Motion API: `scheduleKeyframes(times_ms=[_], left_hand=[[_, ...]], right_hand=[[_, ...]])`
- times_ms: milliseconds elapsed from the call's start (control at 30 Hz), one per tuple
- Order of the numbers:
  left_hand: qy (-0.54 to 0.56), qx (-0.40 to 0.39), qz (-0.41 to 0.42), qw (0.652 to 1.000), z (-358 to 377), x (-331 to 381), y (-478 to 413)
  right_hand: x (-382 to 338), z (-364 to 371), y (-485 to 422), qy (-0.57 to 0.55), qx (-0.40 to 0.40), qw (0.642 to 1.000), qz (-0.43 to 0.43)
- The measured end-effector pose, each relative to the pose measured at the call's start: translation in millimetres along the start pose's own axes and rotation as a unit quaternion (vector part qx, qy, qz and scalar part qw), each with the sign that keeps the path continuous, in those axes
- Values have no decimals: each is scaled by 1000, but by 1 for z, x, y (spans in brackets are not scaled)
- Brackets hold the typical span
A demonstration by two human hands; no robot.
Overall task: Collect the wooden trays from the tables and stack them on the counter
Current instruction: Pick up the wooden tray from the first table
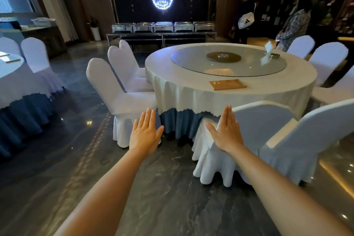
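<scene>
A flat wooden tray lies on the white cloth of a round table, near its front edge, just in front of the glass turntable. My left hand and my right hand are stretched out in front of me, palms down, fingers straight and empty. Both are well short of the table, over the floor and the chairs. Two more flat trays lie on another round table at the far left, partly cut off by the frame.
White-covered chairs ring the table; two stand between me and the tray. A buffet counter with chafing dishes runs along the back wall. A sideboard stands back left. Two people stand at the back right.
</scene>
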State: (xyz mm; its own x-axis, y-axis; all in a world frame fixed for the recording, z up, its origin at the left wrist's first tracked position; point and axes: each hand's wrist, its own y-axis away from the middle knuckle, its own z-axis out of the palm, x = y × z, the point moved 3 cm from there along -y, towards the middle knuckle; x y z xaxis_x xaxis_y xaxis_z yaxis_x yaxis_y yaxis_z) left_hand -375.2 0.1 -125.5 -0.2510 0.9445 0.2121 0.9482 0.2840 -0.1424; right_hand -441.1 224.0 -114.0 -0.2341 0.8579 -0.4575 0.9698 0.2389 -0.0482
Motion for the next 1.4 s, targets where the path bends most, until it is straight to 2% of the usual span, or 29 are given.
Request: scheduleKeyframes(times_ms=[233, 433, 833, 1067, 1200, 1400], left_hand=[[14, -17, 10, 1000, 24, 54, -196], [12, -51, 36, 998, 56, 96, -321], [55, -154, 69, 984, 189, 176, -556], [70, -218, 6, 973, 265, 218, -671], [83, -262, -35, 961, 303, 235, -695], [100, -274, -110, 950, 341, 250, -713]], right_hand=[[39, -29, -186, -12, 13, 1000, 14], [85, -37, -297, -24, 18, 998, 61], [188, -9, -510, -27, 18, 985, 171], [245, 3, -628, -54, -4, 971, 234], [282, 13, -669, -60, -40, 960, 270], [340, 36, -720, -59, -96, 950, 290]])
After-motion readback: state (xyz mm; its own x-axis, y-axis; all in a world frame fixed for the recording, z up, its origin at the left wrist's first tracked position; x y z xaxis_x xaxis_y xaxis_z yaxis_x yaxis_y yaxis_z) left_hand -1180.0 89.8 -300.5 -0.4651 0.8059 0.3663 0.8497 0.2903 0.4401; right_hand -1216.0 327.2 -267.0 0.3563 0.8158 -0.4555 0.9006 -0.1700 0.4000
